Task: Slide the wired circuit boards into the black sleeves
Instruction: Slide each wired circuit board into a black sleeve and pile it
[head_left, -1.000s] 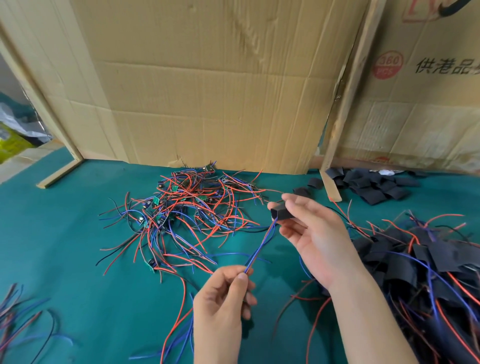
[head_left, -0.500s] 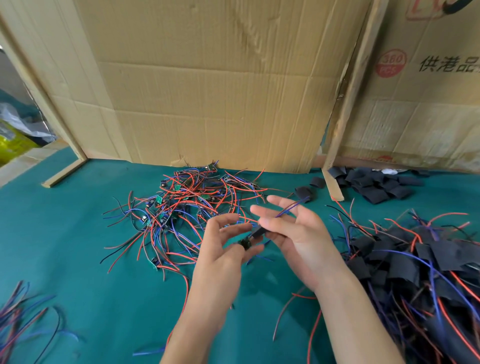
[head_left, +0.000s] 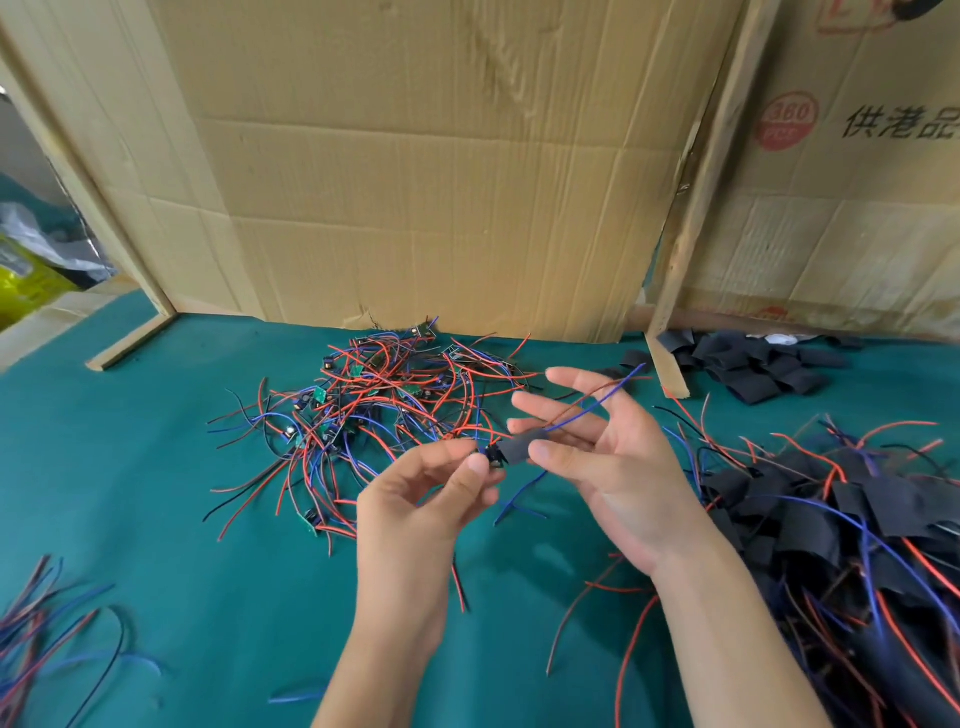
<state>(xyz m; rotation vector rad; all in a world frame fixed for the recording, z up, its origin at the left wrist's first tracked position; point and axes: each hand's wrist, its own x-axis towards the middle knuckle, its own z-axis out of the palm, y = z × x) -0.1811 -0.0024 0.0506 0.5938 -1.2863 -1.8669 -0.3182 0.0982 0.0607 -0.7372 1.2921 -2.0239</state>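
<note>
— Seen at centre, above the green table cover (head_left: 156, 493)?

— Left hand (head_left: 415, 493), thumb and forefinger pinching the circuit board (head_left: 488, 456) at its exposed end. Right hand (head_left: 613, 467), palm up, thumb pressing the black sleeve (head_left: 519, 446) against the fingers, the other fingers spread and nearly straight.

— Board inside the sleeve?

— Partly. Dark end sticking out on the left side of the sleeve, rest hidden within. Hard to tell how deep.

— Wires?

— Blue and red leads (head_left: 597, 405) coming out of the sleeve's far end, running up across the right fingers and past their tips. Another blue wire hanging beneath the hands toward the cloth.

— Behind the hands?

— Tangled heap of wired boards (head_left: 374, 400), red, blue and black leads, small green boards showing among them. Lying on the cloth just before the cardboard wall (head_left: 415, 182).

— To the right?

— Large pile of sleeved boards (head_left: 857, 519), black sleeves with red and blue wires sticking out, beside the right forearm. Farther back, a pile of empty black sleeves (head_left: 753, 364) against the printed carton (head_left: 857, 182), beyond a wooden slat (head_left: 696, 182) leaning upright.

— Lower left?

— Loose bundle of wires (head_left: 41, 618) at the frame edge, blurred.
</note>
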